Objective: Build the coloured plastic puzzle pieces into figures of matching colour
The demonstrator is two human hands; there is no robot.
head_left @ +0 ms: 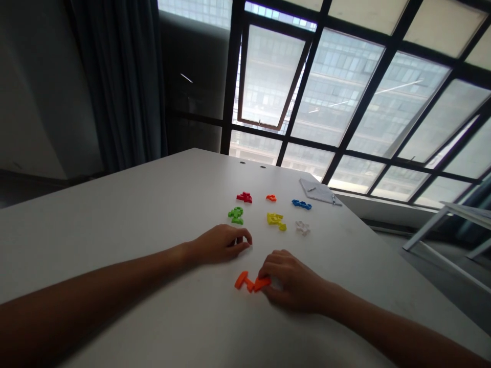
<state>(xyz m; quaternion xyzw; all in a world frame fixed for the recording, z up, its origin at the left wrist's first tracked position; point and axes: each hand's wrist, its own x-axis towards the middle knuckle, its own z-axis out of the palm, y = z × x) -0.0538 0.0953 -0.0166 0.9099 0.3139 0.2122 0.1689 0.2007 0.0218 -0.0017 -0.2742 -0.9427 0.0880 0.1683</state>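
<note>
My right hand (293, 281) rests on the white table (134, 214) with its fingers curled, pinching an orange puzzle piece (262, 283). A second orange piece (242, 280) lies touching it on the left. My left hand (222, 244) lies on the table just behind, fingers curled in with thumb and forefinger together; whether anything is in them I cannot make out. Farther back lie small piles of pieces: green (236, 215), red (244, 197), a small orange one (271, 198), yellow (276, 220), blue (301, 205) and clear white (302, 227).
A white notepad (320, 191) lies near the table's far right edge. Beyond the table stands a large dark-framed window (345, 92), with a dark curtain (123, 76) at the left. A white frame (445, 230) stands on the floor at the right.
</note>
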